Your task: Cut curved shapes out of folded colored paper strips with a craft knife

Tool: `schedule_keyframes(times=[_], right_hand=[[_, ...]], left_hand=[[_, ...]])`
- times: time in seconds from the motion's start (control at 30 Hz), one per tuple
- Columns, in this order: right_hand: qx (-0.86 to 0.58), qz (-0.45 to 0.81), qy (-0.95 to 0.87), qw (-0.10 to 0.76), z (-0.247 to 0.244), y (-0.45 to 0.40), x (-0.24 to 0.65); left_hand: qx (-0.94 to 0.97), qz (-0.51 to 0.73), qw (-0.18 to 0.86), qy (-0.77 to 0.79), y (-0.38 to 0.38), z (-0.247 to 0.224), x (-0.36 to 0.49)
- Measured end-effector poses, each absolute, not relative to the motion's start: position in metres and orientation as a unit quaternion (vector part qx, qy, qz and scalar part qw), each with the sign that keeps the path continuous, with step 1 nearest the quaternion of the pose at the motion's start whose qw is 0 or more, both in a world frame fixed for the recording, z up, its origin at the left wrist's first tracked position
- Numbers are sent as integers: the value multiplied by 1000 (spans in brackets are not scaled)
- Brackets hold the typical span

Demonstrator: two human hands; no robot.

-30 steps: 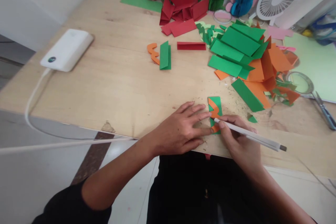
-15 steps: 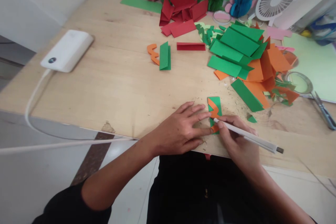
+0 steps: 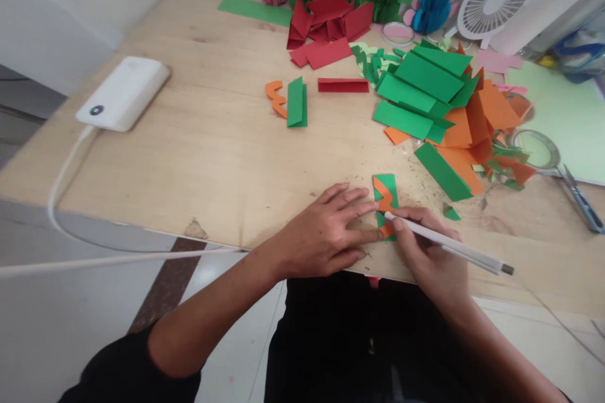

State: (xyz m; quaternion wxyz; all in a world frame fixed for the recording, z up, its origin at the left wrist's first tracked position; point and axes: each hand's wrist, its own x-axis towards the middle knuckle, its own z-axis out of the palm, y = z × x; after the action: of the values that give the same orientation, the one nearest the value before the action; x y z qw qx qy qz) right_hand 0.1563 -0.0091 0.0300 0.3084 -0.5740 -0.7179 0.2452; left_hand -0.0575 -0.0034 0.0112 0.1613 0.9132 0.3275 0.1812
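Observation:
My right hand (image 3: 432, 255) grips a white pen (image 3: 449, 243), its tip down at the edge of an orange wavy paper cutout (image 3: 385, 192). That cutout lies on a folded green paper strip (image 3: 390, 181) near the table's front edge. With fingers spread flat, my left hand (image 3: 333, 230) presses on the cutout and strip from the left side. Fingertips cover part of both papers. Farther back, another folded green paper (image 3: 297, 102) lies beside a second orange wavy cutout (image 3: 275, 98), with a folded red strip (image 3: 343, 85) to their right.
Piles of green folded papers (image 3: 428, 79), orange papers (image 3: 477, 119) and red papers (image 3: 331, 19) lie toward the back. Scissors (image 3: 581, 198) and a tape roll (image 3: 539, 148) are at right. A white power bank (image 3: 123, 93) with cable sits left. A small fan (image 3: 495, 3) stands behind.
Both hands stay almost in place over the papers. The pen has barely shifted, and the whole view has moved very slightly.

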Motion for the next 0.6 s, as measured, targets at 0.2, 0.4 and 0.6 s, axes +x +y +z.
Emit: schedule_keyframes(times=[0.2,0.4,0.6], right_hand=[[-603,276,-674,325,29,-14,167],[-601,258,-690,310,29,-14,168],[-596,252,-702,298,30,-14,168]], left_hand=[[915,179,159,326,-4,10,-57],[916,178,157,323,-4,10,-57],[915,179,159,324,-3,10,-57]])
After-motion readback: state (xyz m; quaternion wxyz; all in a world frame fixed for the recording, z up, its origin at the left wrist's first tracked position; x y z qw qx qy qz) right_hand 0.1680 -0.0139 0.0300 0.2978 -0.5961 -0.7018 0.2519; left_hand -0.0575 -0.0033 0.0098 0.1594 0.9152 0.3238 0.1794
